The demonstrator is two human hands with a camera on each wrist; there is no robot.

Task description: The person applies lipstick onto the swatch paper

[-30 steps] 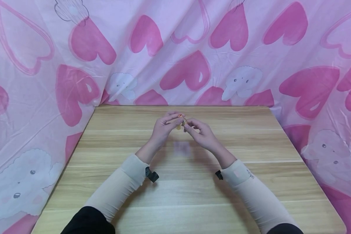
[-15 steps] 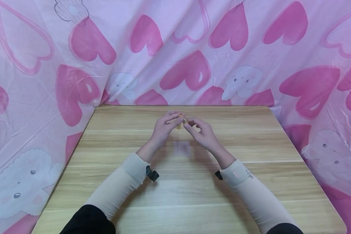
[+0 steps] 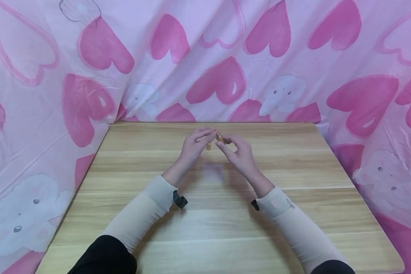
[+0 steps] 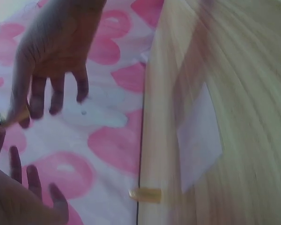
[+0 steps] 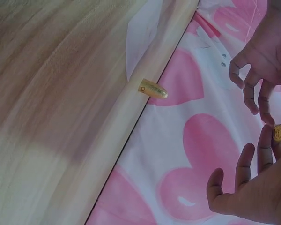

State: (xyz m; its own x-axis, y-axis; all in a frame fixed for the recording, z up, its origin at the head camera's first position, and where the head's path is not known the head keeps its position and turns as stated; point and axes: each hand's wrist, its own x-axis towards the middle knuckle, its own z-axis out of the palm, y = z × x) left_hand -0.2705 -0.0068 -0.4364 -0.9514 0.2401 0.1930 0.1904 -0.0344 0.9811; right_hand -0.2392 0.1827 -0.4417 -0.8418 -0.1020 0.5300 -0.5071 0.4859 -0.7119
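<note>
Above the far part of the wooden table, my two hands meet at a small gold lipstick tube [image 3: 220, 137]. My right hand [image 3: 239, 150] pinches its gold end between thumb and fingertips; the round, lettered end face shows in the right wrist view. At the tube's other end are the thumb and fingertips of my left hand [image 3: 193, 144], pinched close together with a small orange spot there. The remaining fingers of both hands are spread loosely. Below the hands, a gold lettered cap [image 5: 152, 88] with a rounded top stands upright on the table [image 3: 157, 160].
A pale, thin square sheet [image 3: 212, 173] lies on the table, nearer to me than the cap. Behind the table's far edge hangs a pink curtain [image 3: 215, 80] printed with hearts. Black wrist cameras sit on both sleeves.
The tube has shifted slightly up and tilted, and more of it shows between the hands. My left fingertips have moved a little up and right. The cap and sheet stay put.
</note>
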